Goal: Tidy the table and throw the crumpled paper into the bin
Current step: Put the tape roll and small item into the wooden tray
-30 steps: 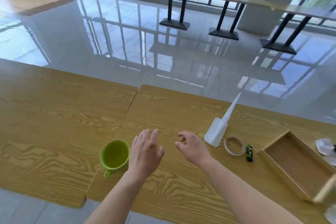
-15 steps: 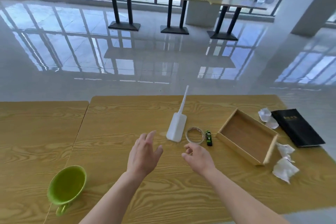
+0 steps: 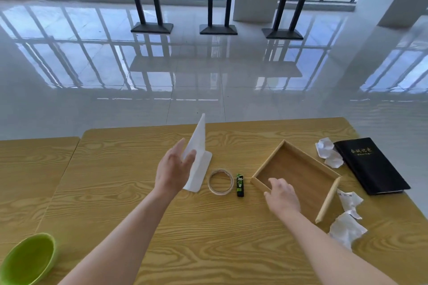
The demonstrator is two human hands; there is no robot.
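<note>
Several crumpled papers lie on the wooden table [image 3: 208,233]: a pair [image 3: 328,154] beyond the wooden tray [image 3: 301,169], one [image 3: 350,201] by its right rim and one [image 3: 346,232] near the front edge. My right hand [image 3: 281,198] sits on the tray's near-left corner, thumb outside the rim and fingers curled inside. My left hand [image 3: 173,169] is spread open, its fingertips at the upright white sign stand [image 3: 200,164]. No bin is in view.
A tape ring [image 3: 220,181] and a green-black lighter [image 3: 240,184] lie between the stand and the tray. A black notebook [image 3: 370,164] is at the far right, a green cup [image 3: 27,259] at the front left. Glossy floor and tall tables lie beyond.
My view has swung right, bringing all the papers and the notebook into sight. My right hand went right onto the tray corner; my left hand rose to the white stand.
</note>
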